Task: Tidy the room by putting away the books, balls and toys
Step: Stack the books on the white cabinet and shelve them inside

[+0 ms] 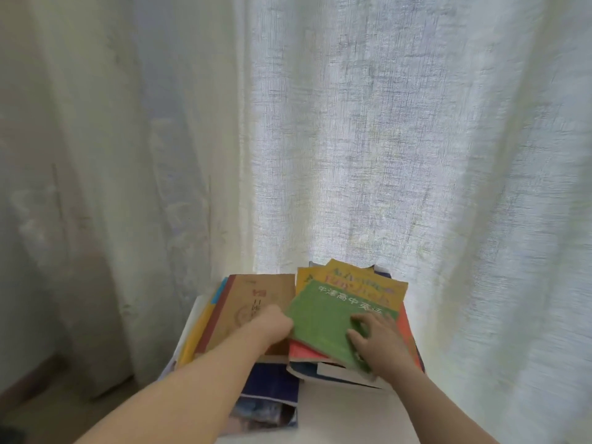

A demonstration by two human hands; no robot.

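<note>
On top of the right-hand pile, low at six o'clock: green book (326, 318), cover up, lying askew. Pressed at its four o'clock corner by right hand (381, 344), fingers (365, 317) spread, released. Met at nine o'clock by left hand (272, 322), fingers hidden, so grasping or not, cannot tell. Underneath, yellow book (362, 280) and red book (302, 350); at nine o'clock, brown book (256, 302). Below, white worktop (352, 415); behind, pale curtain (384, 155).

The green paperback book (320, 318) on top of the right pile carries white characters along its far edge: 牛津高中英语, the last one partly cut off. The print on the yellow book (355, 280) beyond it and on the brown book (256, 296) to the left is too blurred to read.
</note>
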